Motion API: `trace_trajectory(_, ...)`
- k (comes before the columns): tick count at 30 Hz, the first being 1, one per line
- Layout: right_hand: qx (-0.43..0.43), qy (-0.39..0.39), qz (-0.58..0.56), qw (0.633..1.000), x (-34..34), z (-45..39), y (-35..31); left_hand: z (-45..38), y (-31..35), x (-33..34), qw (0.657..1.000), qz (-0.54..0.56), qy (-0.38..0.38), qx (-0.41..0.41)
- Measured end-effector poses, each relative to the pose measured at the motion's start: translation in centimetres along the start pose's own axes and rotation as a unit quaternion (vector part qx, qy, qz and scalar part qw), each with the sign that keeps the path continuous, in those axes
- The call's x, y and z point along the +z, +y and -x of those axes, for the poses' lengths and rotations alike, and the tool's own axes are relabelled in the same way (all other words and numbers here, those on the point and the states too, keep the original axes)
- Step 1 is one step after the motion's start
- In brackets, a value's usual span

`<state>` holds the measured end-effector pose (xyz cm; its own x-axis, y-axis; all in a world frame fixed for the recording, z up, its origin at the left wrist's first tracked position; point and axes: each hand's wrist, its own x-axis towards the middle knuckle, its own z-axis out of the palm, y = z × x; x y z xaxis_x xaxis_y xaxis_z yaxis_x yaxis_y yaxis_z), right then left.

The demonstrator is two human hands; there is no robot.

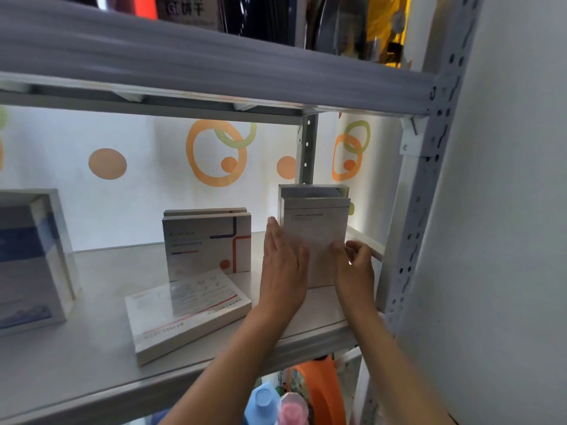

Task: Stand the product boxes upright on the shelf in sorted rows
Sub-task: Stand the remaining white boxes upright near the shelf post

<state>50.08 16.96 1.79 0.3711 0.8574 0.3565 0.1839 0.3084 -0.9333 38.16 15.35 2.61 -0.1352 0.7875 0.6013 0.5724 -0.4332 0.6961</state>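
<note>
At right of centre, the left hand lay flat, fingers straight, against an upright grey box on the shelf. The right hand pinched its lower right edge. Another box lay flat at lower centre.

The dark package on the upper shelf, at eleven o'clock, bears Chinese print ending "干". Print on the product boxes is too blurred to read.

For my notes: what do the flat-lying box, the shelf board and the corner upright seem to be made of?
Flat-lying box: probably printed cardboard under clear film; glare streaks cross its top face.
Shelf board: looks like painted sheet metal with a smooth, pale, satin finish and a folded front lip, though laminate can't be ruled out.
Corner upright: grey painted metal, likely steel angle, punched with rows of holes.
</note>
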Motion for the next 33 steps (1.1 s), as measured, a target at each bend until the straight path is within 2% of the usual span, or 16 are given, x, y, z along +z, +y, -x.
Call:
trace_trajectory(9, -0.011, 0.02, 0.037, 0.999, 0.1, 2.2, -1.4, 0.7, 0.5, -2.1, 0.999, -0.029, -0.037, -0.016)
trace_trajectory(15, 0.005, 0.04, 0.107, 0.993, -0.1, 1.2, -2.6, 0.0, 0.7, -3.1, 0.995, -0.046, -0.077, -0.049)
trace_trajectory(22, -0.021, 0.032, 0.164, 0.986, -0.2, -0.2, -3.4, -1.5, 0.6, -3.0, 0.992, -0.044, -0.075, -0.093)
trace_trajectory(28, -0.081, 0.039, 0.2, 0.976, 0.5, 0.0, -3.3, -1.8, 0.4, -2.9, 0.993, -0.048, -0.067, -0.089)
trace_trajectory(31, -0.161, 0.084, 0.25, 0.951, 0.5, 0.4, -3.5, -1.9, 0.6, -3.0, 0.993, -0.052, -0.064, -0.081)
trace_trajectory(33, -0.229, 0.087, 0.264, 0.933, 0.6, 0.6, -3.5, -2.0, 0.7, -3.1, 0.994, -0.053, -0.061, -0.073)
